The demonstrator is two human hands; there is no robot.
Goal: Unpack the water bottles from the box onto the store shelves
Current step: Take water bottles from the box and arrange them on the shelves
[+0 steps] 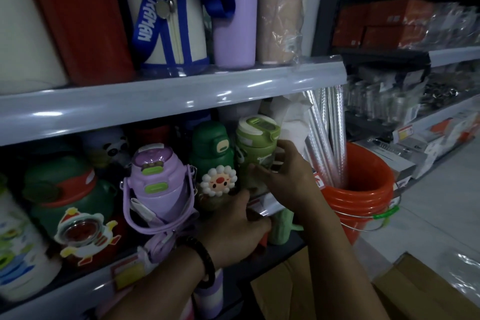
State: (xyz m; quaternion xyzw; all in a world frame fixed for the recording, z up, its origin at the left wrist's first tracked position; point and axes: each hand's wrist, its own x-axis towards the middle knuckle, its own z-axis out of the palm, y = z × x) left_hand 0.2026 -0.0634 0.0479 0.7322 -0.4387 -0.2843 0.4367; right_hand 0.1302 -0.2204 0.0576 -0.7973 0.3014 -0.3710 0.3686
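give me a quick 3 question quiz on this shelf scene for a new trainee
1. True or false: the right hand holds the light green bottle on the lower shelf.
2. What colour is the bucket beside the shelves? A blue, B orange, C white.
3. Fill in: the dark bracelet sits on the ___ wrist.
Key: 1 true; 2 B; 3 left.
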